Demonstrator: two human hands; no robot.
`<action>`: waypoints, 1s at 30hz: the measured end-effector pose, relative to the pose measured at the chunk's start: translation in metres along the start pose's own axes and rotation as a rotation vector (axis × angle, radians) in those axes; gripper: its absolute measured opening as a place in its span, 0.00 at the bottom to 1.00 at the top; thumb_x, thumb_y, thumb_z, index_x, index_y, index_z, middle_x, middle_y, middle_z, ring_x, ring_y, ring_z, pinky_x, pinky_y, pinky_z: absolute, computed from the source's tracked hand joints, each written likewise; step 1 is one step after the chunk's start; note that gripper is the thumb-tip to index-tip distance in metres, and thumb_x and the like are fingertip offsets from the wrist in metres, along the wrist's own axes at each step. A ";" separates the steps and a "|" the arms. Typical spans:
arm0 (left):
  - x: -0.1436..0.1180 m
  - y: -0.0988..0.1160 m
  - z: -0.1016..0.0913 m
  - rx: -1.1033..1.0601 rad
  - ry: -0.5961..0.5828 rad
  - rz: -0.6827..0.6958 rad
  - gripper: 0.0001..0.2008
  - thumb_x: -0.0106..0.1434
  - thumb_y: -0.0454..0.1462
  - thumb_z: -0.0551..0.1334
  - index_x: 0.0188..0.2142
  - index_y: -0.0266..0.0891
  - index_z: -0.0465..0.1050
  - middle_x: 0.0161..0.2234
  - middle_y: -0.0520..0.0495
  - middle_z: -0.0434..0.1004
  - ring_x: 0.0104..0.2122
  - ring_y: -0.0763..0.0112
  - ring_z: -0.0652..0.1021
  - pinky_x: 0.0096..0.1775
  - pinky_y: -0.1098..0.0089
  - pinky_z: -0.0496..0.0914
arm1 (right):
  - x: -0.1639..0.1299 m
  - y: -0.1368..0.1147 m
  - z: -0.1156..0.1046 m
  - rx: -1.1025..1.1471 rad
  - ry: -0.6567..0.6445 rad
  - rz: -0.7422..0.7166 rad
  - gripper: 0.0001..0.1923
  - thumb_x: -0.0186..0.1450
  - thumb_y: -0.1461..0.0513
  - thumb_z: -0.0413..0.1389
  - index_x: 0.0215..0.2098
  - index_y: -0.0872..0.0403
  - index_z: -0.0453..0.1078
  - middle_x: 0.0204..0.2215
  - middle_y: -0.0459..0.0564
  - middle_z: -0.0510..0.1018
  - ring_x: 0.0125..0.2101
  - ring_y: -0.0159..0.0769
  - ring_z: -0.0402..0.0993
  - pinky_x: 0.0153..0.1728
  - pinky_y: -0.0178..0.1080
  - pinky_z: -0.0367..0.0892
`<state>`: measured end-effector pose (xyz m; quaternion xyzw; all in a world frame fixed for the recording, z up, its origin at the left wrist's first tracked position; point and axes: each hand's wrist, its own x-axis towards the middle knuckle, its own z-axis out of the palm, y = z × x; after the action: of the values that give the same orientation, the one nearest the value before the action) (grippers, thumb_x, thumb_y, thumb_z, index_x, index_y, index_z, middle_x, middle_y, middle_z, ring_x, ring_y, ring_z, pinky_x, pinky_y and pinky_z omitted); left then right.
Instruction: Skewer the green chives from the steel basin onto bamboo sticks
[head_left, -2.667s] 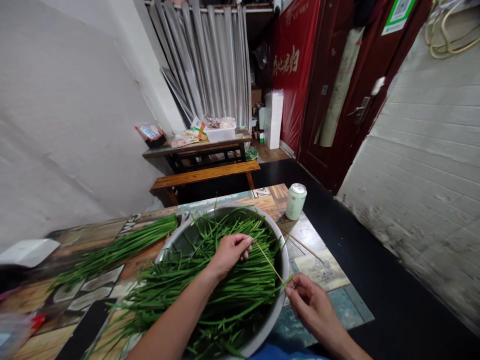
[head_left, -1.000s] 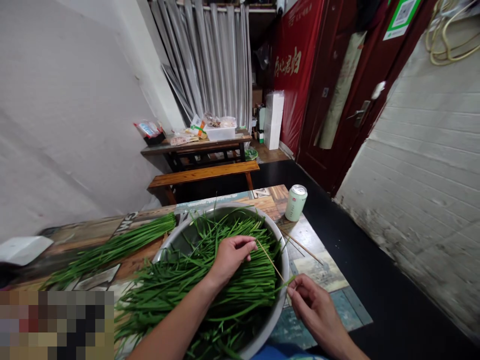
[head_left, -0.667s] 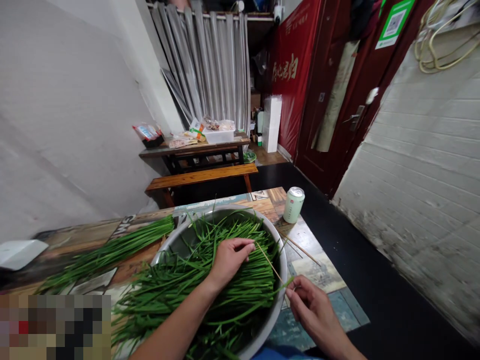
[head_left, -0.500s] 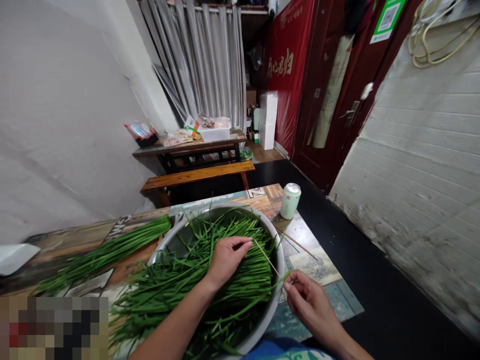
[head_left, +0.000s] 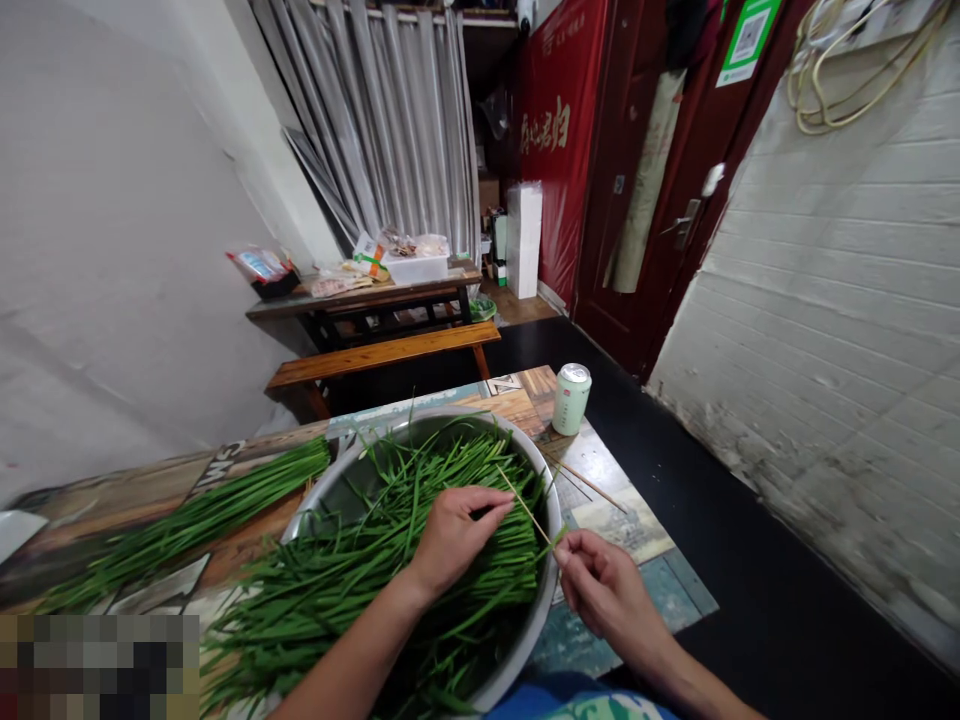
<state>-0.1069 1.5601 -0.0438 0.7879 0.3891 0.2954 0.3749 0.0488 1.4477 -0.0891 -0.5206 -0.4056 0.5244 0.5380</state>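
Note:
Long green chives (head_left: 390,560) fill a large metal basin (head_left: 550,480) and hang over its left rim. Above them, my left hand (head_left: 459,535) pinches a thin wooden skewer (head_left: 531,516) between thumb and fingertips. One end of the skewer sticks out past those fingers; the other end meets my right hand (head_left: 604,580) at the basin's right rim. My right fingers are closed on a chive at that end, and a bit of green shows at the fingertips. Whether they also grip the skewer is hidden.
Loose skewers (head_left: 589,482) lie right of the basin, near a pale green can (head_left: 572,400). Another chive bundle (head_left: 202,515) lies on the table at left. Beyond stand a wooden bench (head_left: 386,355) and a second table with a white container (head_left: 416,268).
My left fingertips have shifted along the skewer toward my right hand, so more of its far end shows. The whole view has swung slightly to the right.

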 end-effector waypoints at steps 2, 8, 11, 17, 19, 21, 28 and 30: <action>-0.003 0.003 0.004 -0.002 -0.082 0.077 0.08 0.55 0.36 0.61 0.33 0.40 0.78 0.32 0.47 0.80 0.32 0.69 0.78 0.37 0.71 0.71 | 0.003 -0.005 0.000 0.006 0.014 -0.008 0.14 0.63 0.53 0.49 0.29 0.56 0.61 0.12 0.37 0.62 0.10 0.20 0.50 0.11 0.28 0.45; -0.007 0.004 0.011 0.033 -0.152 0.175 0.08 0.57 0.35 0.59 0.34 0.40 0.78 0.32 0.46 0.80 0.32 0.70 0.77 0.36 0.72 0.70 | 0.010 -0.008 0.001 0.045 -0.015 -0.024 0.13 0.63 0.54 0.50 0.30 0.56 0.61 0.14 0.38 0.65 0.09 0.20 0.52 0.10 0.26 0.46; -0.007 0.004 0.013 0.050 -0.186 0.182 0.08 0.57 0.36 0.59 0.34 0.39 0.77 0.32 0.46 0.79 0.32 0.70 0.77 0.36 0.72 0.70 | 0.013 -0.008 0.002 0.043 -0.025 -0.035 0.12 0.63 0.54 0.49 0.30 0.55 0.60 0.15 0.38 0.65 0.09 0.20 0.53 0.10 0.26 0.47; -0.003 0.014 -0.007 0.056 -0.226 0.061 0.10 0.59 0.38 0.58 0.35 0.41 0.77 0.36 0.49 0.79 0.37 0.71 0.76 0.42 0.72 0.68 | 0.015 -0.004 0.000 -0.015 0.003 -0.107 0.12 0.63 0.55 0.50 0.27 0.55 0.61 0.17 0.39 0.64 0.12 0.21 0.55 0.13 0.28 0.51; 0.002 0.017 -0.021 0.120 -0.149 0.013 0.10 0.59 0.39 0.57 0.35 0.41 0.77 0.37 0.49 0.78 0.38 0.71 0.76 0.44 0.72 0.67 | 0.013 0.000 -0.002 -0.046 0.033 -0.131 0.13 0.63 0.55 0.50 0.26 0.55 0.61 0.17 0.39 0.62 0.13 0.21 0.53 0.14 0.28 0.50; 0.006 0.016 -0.031 0.202 -0.065 0.016 0.10 0.58 0.39 0.58 0.34 0.41 0.77 0.37 0.49 0.78 0.37 0.71 0.76 0.43 0.71 0.67 | 0.011 0.004 -0.005 -0.044 0.050 -0.128 0.13 0.63 0.55 0.50 0.26 0.55 0.61 0.18 0.39 0.61 0.14 0.21 0.52 0.14 0.28 0.49; 0.009 -0.019 -0.017 0.443 -0.194 0.046 0.09 0.55 0.37 0.60 0.34 0.41 0.76 0.33 0.47 0.76 0.36 0.67 0.74 0.39 0.69 0.66 | 0.000 0.005 -0.010 0.099 0.008 -0.021 0.24 0.62 0.53 0.51 0.53 0.52 0.52 0.20 0.39 0.66 0.12 0.21 0.52 0.12 0.27 0.47; 0.008 -0.027 -0.012 0.453 -0.161 0.021 0.09 0.56 0.38 0.59 0.35 0.41 0.76 0.33 0.46 0.75 0.34 0.67 0.73 0.38 0.69 0.65 | -0.004 0.001 -0.012 0.095 -0.025 -0.022 0.23 0.62 0.53 0.52 0.51 0.54 0.56 0.18 0.38 0.62 0.13 0.22 0.52 0.12 0.28 0.47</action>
<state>-0.1223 1.5823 -0.0576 0.8769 0.4061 0.1408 0.2153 0.0596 1.4421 -0.0917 -0.4834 -0.3927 0.5434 0.5629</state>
